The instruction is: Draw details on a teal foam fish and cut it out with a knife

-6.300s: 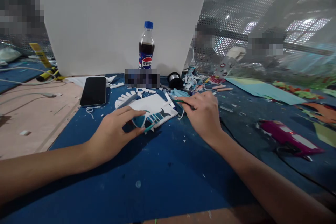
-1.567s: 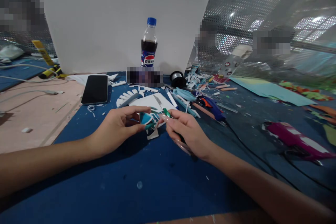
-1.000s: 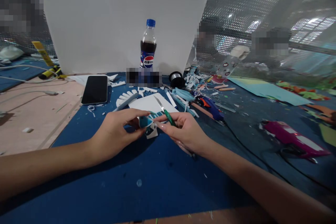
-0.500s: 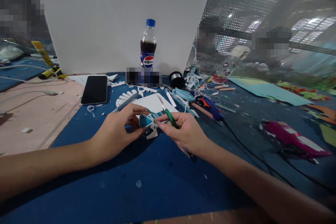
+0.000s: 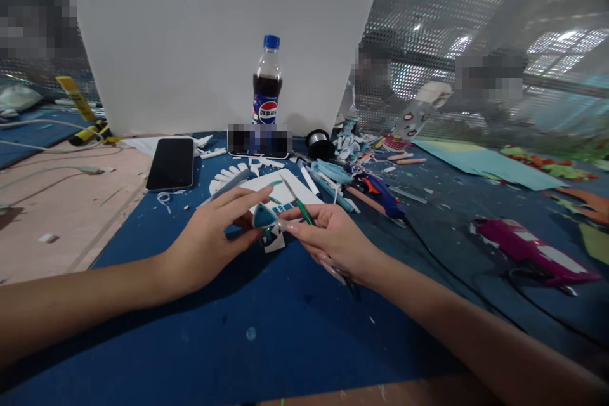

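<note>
Between my two hands is a small blue cone-shaped piece [image 5: 264, 217]. My left hand [image 5: 209, 238] has its thumb at the piece's left side, with the index finger raised above it. My right hand [image 5: 337, 240] pinches the piece's right edge between thumb and index finger. A green-handled craft knife [image 5: 303, 209] also rests in my right hand, its blade pointing up and left. Behind the fingers lies a white sheet [image 5: 299, 187] with small blue squares. A small white scrap with dark cut-outs [image 5: 276, 242] shows just below the cone.
A cola bottle [image 5: 267, 85] stands at the back, near a black phone [image 5: 171, 163]. Scraps and a wire spool [image 5: 320, 144] lie behind my hands. A blue glue gun [image 5: 387, 196] and a magenta glue gun [image 5: 535, 250], both corded, lie to the right.
My left index finger has lifted and straightened above the blue piece. The knife has tilted slightly left in my right hand, and the hands have otherwise barely moved.
</note>
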Available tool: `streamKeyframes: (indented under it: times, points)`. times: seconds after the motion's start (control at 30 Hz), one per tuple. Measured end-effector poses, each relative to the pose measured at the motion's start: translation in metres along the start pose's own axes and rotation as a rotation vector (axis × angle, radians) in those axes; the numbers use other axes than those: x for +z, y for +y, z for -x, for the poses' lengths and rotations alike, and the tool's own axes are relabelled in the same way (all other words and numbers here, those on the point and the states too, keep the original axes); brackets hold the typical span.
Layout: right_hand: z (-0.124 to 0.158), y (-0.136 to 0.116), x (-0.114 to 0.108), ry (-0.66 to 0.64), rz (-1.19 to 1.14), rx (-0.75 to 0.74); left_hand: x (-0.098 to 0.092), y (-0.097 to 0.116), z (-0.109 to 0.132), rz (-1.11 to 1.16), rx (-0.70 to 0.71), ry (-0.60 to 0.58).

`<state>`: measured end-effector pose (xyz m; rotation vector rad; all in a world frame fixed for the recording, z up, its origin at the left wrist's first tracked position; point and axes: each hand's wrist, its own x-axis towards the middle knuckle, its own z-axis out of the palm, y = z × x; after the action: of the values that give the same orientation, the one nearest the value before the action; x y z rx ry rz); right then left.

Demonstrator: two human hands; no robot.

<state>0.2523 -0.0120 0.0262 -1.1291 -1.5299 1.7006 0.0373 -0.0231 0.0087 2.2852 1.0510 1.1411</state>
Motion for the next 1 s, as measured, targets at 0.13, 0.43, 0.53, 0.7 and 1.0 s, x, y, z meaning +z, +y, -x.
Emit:
streamKeyframes:
  times: [0.13,0.43,0.53,0.7,1.0]
  points:
    - [0.0013,-0.004,0.0006,-0.014,-0.056,0.038,-0.0016,0.0,0.002,0.01,-0.074,-0.022]
    - [0.002,-0.0046,0.0017,-0.095,-0.146,0.083,-0.0003,-0.0031,0.0022,0.113,-0.12,-0.102]
    - [0.0017,-0.0047,0.0018,-0.111,-0.172,0.093,-0.0002,-0.0033,0.0015,0.154,-0.134,-0.052]
    - [0.0022,-0.0067,0.001,-0.124,-0.205,0.083,-0.0008,-0.0037,0.0004,0.193,-0.193,-0.018]
    - [0.0012,-0.0019,0.0006,-0.14,-0.241,0.054,-0.0009,-0.0015,-0.0011,0.273,-0.187,-0.019]
